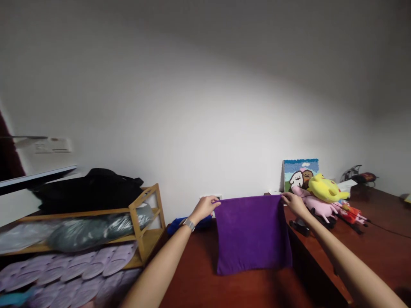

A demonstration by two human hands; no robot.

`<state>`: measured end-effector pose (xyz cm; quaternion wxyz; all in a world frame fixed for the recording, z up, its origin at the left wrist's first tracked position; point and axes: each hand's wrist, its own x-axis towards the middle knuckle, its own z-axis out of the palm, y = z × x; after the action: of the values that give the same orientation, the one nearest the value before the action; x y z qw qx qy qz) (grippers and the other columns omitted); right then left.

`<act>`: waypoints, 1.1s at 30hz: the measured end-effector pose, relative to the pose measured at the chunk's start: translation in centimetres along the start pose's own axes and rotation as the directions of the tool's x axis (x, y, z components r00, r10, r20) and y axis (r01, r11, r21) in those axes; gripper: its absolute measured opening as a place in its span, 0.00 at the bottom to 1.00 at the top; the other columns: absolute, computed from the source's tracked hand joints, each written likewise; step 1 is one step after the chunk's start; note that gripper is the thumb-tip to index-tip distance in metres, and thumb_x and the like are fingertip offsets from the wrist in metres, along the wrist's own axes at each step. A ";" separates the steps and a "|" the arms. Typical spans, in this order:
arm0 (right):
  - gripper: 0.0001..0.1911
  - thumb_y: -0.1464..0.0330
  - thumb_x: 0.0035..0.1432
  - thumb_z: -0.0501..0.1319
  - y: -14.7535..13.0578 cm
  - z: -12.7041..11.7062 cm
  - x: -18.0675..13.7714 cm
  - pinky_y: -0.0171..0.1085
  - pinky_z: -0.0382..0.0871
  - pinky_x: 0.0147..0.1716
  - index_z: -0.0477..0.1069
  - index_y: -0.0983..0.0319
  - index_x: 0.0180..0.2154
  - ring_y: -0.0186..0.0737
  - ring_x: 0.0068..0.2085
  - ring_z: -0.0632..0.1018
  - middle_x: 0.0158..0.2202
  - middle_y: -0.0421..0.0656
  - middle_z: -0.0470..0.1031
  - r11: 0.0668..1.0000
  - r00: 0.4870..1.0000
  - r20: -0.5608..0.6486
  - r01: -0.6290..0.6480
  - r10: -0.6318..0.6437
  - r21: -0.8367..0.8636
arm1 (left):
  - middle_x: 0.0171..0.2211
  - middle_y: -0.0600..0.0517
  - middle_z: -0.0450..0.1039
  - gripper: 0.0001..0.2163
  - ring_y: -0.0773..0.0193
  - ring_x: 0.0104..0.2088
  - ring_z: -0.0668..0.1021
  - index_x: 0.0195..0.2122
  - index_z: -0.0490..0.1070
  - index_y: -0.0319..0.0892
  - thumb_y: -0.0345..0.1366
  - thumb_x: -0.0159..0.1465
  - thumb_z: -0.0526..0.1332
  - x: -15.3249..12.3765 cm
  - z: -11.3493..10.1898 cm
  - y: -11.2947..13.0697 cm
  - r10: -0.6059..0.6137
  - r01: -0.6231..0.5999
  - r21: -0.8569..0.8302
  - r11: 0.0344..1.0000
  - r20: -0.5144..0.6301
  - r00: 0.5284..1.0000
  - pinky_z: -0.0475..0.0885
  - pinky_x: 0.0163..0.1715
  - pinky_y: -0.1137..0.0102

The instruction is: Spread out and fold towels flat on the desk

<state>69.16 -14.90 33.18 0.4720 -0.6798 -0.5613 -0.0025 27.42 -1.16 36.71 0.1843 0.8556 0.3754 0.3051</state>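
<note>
Above the dark red-brown wooden table (pixel 244 291), a purple square terry cloth (pixel 252 233) hangs stretched between 2 hands. Left hand (pixel 205 207) pinches its top left corner; right hand (pixel 293 203) pinches the top right. Yellow plush toy (pixel 326 188) lies far right.

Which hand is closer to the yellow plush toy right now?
Right. The right hand pinches the top right corner of the purple cloth, just left of the yellow plush toy. The left hand grips the opposite top corner, across the cloth and farther away.
</note>
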 end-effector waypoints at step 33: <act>0.24 0.63 0.54 0.51 23.6 22.3 -16.7 0.52 0.73 0.56 0.77 0.60 0.48 0.54 0.56 0.78 0.56 0.53 0.76 0.988 0.999 -0.027 -0.043 0.040 -0.145 | 0.56 0.53 0.77 0.20 0.55 0.56 0.76 0.57 0.73 0.53 0.29 0.65 0.60 -11.5 30.2 -18.3 0.127 -0.153 0.433 0.888 0.089 0.988 0.70 0.59 0.59</act>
<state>69.27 -11.41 -3.15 0.4277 -0.7239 -0.5396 -0.0419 31.54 -0.51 -0.21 -0.0245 0.9083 0.3664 0.2003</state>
